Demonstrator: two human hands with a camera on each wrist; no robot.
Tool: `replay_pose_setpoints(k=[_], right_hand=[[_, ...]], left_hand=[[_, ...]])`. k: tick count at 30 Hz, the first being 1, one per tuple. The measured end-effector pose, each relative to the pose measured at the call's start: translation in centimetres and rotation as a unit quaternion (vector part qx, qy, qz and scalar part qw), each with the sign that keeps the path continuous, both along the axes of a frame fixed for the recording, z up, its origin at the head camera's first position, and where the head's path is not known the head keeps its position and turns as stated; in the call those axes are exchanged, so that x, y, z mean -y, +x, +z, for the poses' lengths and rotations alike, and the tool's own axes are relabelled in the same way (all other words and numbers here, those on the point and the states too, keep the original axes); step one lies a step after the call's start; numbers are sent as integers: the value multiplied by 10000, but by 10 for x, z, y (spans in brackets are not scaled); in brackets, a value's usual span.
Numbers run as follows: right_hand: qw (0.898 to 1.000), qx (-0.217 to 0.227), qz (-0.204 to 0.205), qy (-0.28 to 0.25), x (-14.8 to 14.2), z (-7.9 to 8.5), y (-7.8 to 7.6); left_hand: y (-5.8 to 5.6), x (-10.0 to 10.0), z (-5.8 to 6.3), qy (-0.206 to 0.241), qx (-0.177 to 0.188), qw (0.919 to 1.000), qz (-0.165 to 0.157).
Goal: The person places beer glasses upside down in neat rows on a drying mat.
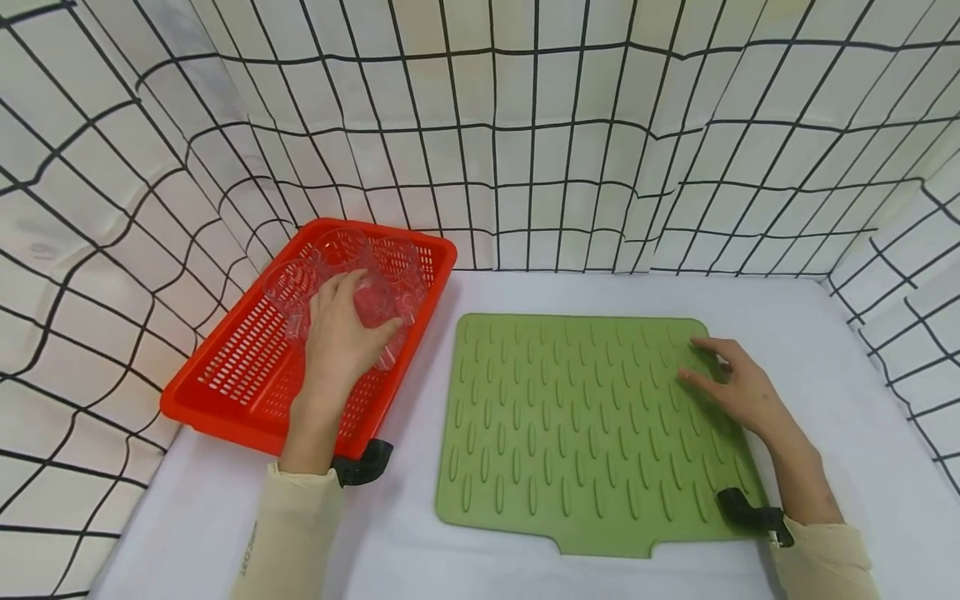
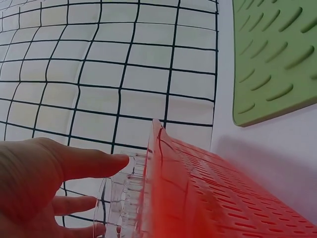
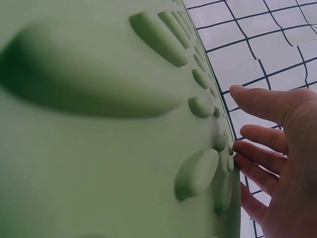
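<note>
If closing spread left hand (image 1: 339,329) on clear containers (image 1: 378,302) at 10 o'clock, could knock others through crowding; see right hand (image 1: 741,390) spread.

Pale, black-gridded fabric walls (image 1: 517,158) rise behind and on both sides of a white tabletop (image 1: 780,325).

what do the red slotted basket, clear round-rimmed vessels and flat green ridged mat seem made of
Red slotted basket: probably moulded plastic, lightly glossy, with uniform slots and a smooth rim.
Clear round-rimmed vessels: shiny, transparent glass or plastic; I can't tell which.
Flat green ridged mat: perhaps silicone, matte, its ridges seamless and same-coloured.
</note>
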State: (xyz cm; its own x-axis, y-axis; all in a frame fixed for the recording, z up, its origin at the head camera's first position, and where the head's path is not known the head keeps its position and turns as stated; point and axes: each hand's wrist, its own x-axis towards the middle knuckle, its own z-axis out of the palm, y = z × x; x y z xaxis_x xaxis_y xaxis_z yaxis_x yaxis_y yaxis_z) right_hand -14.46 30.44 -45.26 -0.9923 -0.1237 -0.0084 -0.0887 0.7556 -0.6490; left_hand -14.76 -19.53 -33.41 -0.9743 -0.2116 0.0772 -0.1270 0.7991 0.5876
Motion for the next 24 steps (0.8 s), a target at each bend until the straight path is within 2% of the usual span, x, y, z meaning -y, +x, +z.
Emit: replay_pose_setpoints(k=[7, 12, 24], right_hand=[[9999, -107, 17, -56, 0, -1, 0], [9999, -116, 1, -51, 0, -1, 1], [9996, -247, 23, -129, 1, -3, 0]], left_hand=[[-4, 6, -2, 80, 92, 9999, -114], [-5, 10, -3, 295, 183, 9993, -101], [-1, 16, -1, 748, 35, 9961, 461]])
